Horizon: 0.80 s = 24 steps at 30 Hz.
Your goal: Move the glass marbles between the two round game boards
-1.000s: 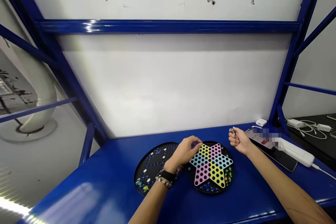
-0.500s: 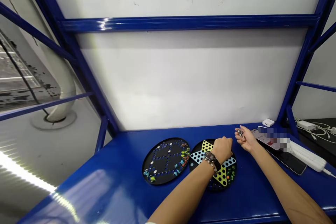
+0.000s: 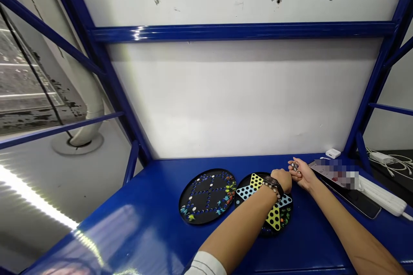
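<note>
My right hand (image 3: pixel 302 173) is palm up with fingers curled around several small marbles (image 3: pixel 294 166). Right against its fingertips is my left hand (image 3: pixel 282 179), with a dark watch and a bead bracelet at the wrist. Its fingers look curled, but whatever may be in them is hidden. Beneath my left hand lies a round black Chinese checkers board (image 3: pixel 238 212) with a yellow and light-blue star, partly covered by my forearm. Green marbles (image 3: pixel 285 214) sit along its right rim.
Left of the star board lies a second round black game board (image 3: pixel 201 200) with colored pieces and white discs. To the right are a phone (image 3: pixel 361 201), a white power strip (image 3: pixel 382 193) and a small white case (image 3: pixel 333 153). Blue frame posts (image 3: pixel 371 94) border the blue table (image 3: pixel 155 210).
My left hand has moved right from above the star board until it meets my right hand. The right hand still holds the marbles. The camera view has shifted slightly.
</note>
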Motion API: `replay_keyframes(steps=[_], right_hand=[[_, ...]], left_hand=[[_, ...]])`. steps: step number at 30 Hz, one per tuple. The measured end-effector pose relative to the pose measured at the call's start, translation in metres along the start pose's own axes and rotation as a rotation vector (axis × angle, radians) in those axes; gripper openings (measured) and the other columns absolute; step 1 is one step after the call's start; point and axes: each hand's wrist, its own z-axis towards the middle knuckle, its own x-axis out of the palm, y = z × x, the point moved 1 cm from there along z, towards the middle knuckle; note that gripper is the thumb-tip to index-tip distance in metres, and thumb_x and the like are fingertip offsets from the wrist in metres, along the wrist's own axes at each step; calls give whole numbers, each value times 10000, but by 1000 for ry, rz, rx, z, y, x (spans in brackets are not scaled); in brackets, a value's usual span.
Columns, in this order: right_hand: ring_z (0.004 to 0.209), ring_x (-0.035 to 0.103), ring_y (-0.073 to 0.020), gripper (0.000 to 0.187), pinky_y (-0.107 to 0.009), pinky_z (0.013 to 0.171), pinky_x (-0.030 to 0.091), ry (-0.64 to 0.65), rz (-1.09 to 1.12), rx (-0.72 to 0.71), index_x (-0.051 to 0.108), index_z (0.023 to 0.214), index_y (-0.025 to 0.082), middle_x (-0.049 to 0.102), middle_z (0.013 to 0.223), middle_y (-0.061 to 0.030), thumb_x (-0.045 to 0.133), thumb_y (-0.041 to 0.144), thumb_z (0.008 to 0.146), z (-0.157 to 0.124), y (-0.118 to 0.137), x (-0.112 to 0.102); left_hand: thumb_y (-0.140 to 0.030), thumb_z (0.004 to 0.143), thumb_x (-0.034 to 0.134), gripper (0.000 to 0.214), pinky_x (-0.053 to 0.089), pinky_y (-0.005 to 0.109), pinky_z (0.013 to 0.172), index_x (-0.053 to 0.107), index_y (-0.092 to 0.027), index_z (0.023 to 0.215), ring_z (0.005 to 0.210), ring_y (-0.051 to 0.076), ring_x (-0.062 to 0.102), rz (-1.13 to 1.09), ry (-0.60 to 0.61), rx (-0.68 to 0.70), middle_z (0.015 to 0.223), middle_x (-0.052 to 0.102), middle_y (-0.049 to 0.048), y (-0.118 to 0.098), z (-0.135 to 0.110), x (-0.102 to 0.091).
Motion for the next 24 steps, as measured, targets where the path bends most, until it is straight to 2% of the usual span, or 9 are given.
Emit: replay_keyframes(steps=[3,6,11,14,17,19,21,22,24], right_hand=[[277,271,-16,252,-111,262,173,3,-16,-7,520,819,170,530,546,36,409,308,999,-1,-1,1],[283,274,-15,242,-110,267,177,6,-40,-18,522,824,170,527,551,35,423,313,993,-2,-3,2],[295,245,-12,194,-116,277,170,8,-135,-69,511,823,179,514,555,45,463,306,961,-2,-6,6],[315,234,-13,154,-122,300,168,11,-249,-127,492,821,191,482,561,63,482,300,929,-4,-6,13],[339,211,-18,155,-132,332,139,23,-421,-200,464,826,209,426,575,90,466,340,910,-6,-10,29],[355,211,-29,170,-147,354,129,61,-570,-236,455,824,219,394,582,98,446,367,907,-5,-17,46],[375,248,-48,179,-167,377,175,126,-750,-260,474,821,216,402,586,87,403,347,919,-3,-29,72],[391,282,-59,189,-179,396,218,156,-846,-279,481,806,213,412,583,79,391,330,924,-2,-36,88],[491,433,-94,199,-212,488,344,235,-1043,-331,525,791,203,499,631,39,411,292,927,-1,-53,124]], left_hand=[[-205,616,854,386,557,503,876,730,-123,972,1084,417,664,88,33,-58,1081,709,268,6,-7,-6],[-289,629,871,371,568,441,857,726,-177,952,1055,366,685,111,28,-35,1088,721,203,9,-17,-11],[-339,708,828,289,556,394,825,719,-225,949,1000,315,703,74,-68,9,1060,734,139,14,-34,-11],[-338,785,756,209,541,333,801,710,-240,963,949,257,710,6,-153,19,999,751,89,29,-49,-17],[-377,877,624,207,527,282,772,689,-221,996,897,199,701,-133,-306,-6,1001,753,63,66,-76,-30],[-382,845,622,213,522,274,748,688,-196,923,843,188,689,-366,-492,-86,963,754,55,102,-102,-40],[-407,798,630,235,516,286,740,680,-184,856,829,200,677,-476,-607,-194,906,748,56,141,-129,-46],[-434,780,628,262,511,293,730,674,-182,834,818,207,672,-491,-624,-238,873,744,55,159,-141,-47],[-492,756,614,329,498,300,699,669,-174,821,777,214,665,-500,-605,-320,795,731,47,189,-162,-46]])
